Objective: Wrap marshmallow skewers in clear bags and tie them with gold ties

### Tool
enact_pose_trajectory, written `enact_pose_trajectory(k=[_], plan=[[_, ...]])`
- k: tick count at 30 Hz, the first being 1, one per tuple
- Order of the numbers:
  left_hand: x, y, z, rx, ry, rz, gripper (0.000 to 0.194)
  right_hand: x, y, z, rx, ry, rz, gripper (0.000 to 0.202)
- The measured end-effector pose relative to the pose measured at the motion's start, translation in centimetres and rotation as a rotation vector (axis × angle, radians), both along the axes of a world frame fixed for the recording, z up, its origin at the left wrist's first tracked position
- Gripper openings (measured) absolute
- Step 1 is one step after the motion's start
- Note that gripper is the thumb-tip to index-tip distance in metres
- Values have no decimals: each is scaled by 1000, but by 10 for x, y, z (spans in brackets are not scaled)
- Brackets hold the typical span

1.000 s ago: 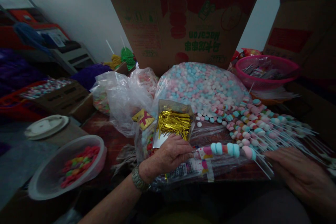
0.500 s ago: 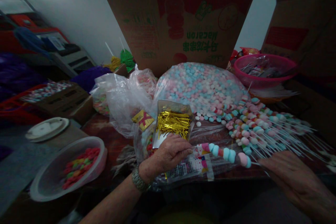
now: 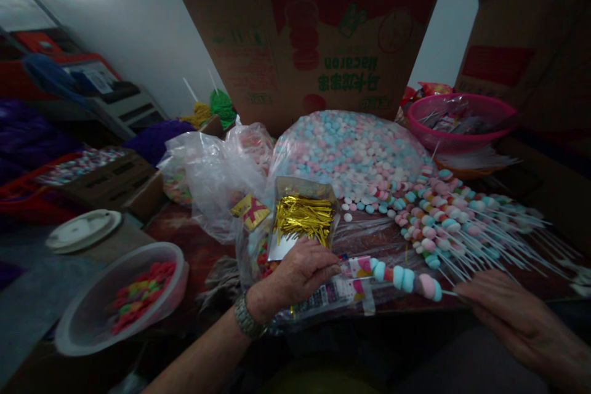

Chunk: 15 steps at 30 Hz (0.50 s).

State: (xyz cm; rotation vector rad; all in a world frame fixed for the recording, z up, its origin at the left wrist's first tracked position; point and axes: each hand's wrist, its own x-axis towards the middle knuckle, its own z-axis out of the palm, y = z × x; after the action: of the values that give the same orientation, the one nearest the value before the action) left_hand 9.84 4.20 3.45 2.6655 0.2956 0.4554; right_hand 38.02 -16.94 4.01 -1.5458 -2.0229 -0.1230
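Observation:
A skewer of blue, pink and grey candies (image 3: 404,279) is stretched between my two hands at the lower centre. My left hand (image 3: 302,271), with a watch on its wrist, pinches the end of a pink and white wrapper (image 3: 360,267) at the skewer's left tip. The fingers of my right hand (image 3: 494,301) are closed on the white stick at the other end. Just beyond my left hand, gold twist ties (image 3: 302,217) lie in an open tray. Printed wrappers (image 3: 327,295) lie below the skewer. Many candy skewers (image 3: 447,215) are piled to the right.
A large bag of pastel candies (image 3: 351,148) stands behind the ties, with clear bags (image 3: 207,166) to its left. A pink basket (image 3: 462,120) is at the back right. A bowl of red candies (image 3: 76,326) sits at the lower left. Cardboard boxes (image 3: 231,24) rise behind.
The skewer has shifted slightly downward and to the right with my right hand. My left hand keeps its hold on the wrapper end. The whole view has shifted a little.

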Motion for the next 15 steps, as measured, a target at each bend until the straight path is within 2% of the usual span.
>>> enact_pose_trajectory(k=[3,8,12,15], plan=[[0,0,-3,4,-13,4,26,0,-2,2,6,-21,22,18],[0,-1,-8,-53,16,21,26,-2,-9,2,-16,-96,-33,18],[0,-3,-12,-144,55,57,32,-6,-12,5,82,-186,-34,24],[1,-3,-14,-223,69,21,38,-10,-12,11,129,-208,-27,30]])
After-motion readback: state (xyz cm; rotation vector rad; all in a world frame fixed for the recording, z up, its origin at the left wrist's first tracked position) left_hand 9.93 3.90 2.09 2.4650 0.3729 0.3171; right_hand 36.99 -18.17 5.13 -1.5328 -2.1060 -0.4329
